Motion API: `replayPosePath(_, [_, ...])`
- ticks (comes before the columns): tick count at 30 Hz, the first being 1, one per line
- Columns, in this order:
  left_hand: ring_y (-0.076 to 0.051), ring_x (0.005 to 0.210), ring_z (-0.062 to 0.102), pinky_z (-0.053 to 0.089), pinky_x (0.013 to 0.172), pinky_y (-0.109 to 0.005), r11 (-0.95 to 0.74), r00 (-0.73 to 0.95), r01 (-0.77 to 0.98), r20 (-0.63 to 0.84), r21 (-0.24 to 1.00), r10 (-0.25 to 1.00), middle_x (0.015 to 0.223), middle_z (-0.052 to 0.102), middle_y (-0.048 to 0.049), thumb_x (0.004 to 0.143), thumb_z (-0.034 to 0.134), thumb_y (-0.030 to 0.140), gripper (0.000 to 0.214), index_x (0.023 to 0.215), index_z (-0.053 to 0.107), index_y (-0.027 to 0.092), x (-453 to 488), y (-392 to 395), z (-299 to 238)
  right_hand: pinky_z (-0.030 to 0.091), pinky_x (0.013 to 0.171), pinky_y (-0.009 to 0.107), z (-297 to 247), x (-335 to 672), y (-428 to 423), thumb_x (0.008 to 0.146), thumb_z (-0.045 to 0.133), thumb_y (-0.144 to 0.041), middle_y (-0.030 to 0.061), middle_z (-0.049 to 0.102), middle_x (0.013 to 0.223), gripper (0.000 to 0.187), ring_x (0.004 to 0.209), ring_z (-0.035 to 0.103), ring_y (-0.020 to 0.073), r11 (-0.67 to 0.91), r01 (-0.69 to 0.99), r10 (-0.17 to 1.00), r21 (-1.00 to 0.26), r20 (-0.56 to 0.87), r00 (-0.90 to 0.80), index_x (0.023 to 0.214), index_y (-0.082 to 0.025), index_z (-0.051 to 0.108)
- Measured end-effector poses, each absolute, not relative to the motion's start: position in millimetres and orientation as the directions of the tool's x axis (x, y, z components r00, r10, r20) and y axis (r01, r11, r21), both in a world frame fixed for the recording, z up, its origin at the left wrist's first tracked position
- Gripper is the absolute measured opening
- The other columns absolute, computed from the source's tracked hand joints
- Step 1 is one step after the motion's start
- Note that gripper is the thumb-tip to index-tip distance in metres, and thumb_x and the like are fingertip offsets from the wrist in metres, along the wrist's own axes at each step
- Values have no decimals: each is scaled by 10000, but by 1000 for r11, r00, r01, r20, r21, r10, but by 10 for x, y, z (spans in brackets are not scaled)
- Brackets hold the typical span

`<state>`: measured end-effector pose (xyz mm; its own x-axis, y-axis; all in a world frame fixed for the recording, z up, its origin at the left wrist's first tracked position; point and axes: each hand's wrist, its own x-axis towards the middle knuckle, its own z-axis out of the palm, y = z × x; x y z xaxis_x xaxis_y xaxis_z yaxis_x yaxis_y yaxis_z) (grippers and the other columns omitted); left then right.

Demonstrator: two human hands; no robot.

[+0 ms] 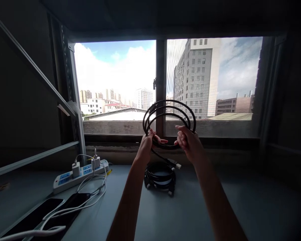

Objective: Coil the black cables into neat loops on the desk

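Dim room, grey-blue desk. Nearest, left of round black cable bundle: two flat black phone-like slabs; past them, long white power strip, chargers plugged in, likely for charging. Above bundle, my left hand and right hand grip opposite sides of looped black cable, probably keeping loops round. Behind bundle: dark-framed window.

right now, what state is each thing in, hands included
Held black cable: looped, raised
Left hand: gripping left side
Right hand: gripping right side
Lower black cables: coiled on desk
Power strip: two chargers plugged in
White cables: loosely looped
Two flat devices: screens dark
Window: open or shut unclear
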<state>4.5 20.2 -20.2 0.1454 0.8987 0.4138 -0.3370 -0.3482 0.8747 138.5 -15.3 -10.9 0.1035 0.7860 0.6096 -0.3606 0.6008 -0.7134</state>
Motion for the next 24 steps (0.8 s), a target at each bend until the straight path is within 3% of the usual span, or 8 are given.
replayPosePath(3, [-143,473,599,432,496,-204,-397,130,-321,456,860,881,413,288,99,846,445,409,266,701,398,191,-39,165,-146,502,413,240,-118,1358,-181,672,702,-380,-47,395,383,338,288,364,102,648,-259,757,-716,643,116,519,-162,494])
replayPosePath(8, [-138,350,542,412,401,-202,-536,-31,-156,539,829,842,376,269,107,854,391,291,187,704,417,183,-117,31,-36,426,286,178,-102,1329,-263,723,676,-299,-13,519,518,232,320,446,130,818,74,521,-571,789,326,862,-117,640])
replayPosePath(11, [-142,314,520,375,339,-197,-632,-84,-34,628,775,774,367,279,105,819,417,255,150,688,434,184,-145,-72,16,434,300,159,-76,1342,-352,705,698,-203,17,585,792,542,407,464,118,891,187,331,-414,874,355,1218,-182,527])
replayPosePath(13, [-133,294,499,347,311,-192,-671,-76,29,671,741,737,366,305,99,802,430,244,135,684,452,182,-156,-139,40,453,340,160,-58,1356,-415,720,705,-175,38,568,958,654,468,467,116,915,218,265,-341,912,313,1317,-230,445])
replayPosePath(15, [-123,288,484,339,302,-191,-685,-54,58,688,726,724,372,328,92,802,431,243,133,693,470,177,-160,-194,59,454,367,163,-44,1367,-470,757,703,-184,38,550,1022,602,500,462,116,926,259,211,-276,945,252,1309,-259,475])
replayPosePath(18, [-114,303,484,354,315,-191,-670,-13,50,671,741,741,386,344,85,814,417,229,144,702,484,169,-162,-249,82,405,325,152,-35,1374,-525,788,717,-227,13,576,922,508,449,404,98,926,314,154,-210,969,194,1260,-283,539])
replayPosePath(21, [-91,313,462,345,328,-180,-621,47,4,620,784,783,407,349,79,813,429,206,142,696,495,159,-162,-292,106,363,276,131,-34,1373,-535,788,727,-244,-15,574,785,509,403,356,83,923,309,172,-230,964,205,1259,-291,538])
replayPosePath(24, [-50,306,393,279,323,-157,-567,90,-64,571,821,816,424,335,80,814,468,227,157,682,500,148,-166,-338,127,375,275,118,-33,1379,-495,780,730,-234,-17,572,752,459,413,394,87,927,269,197,-261,950,244,1213,-278,584])
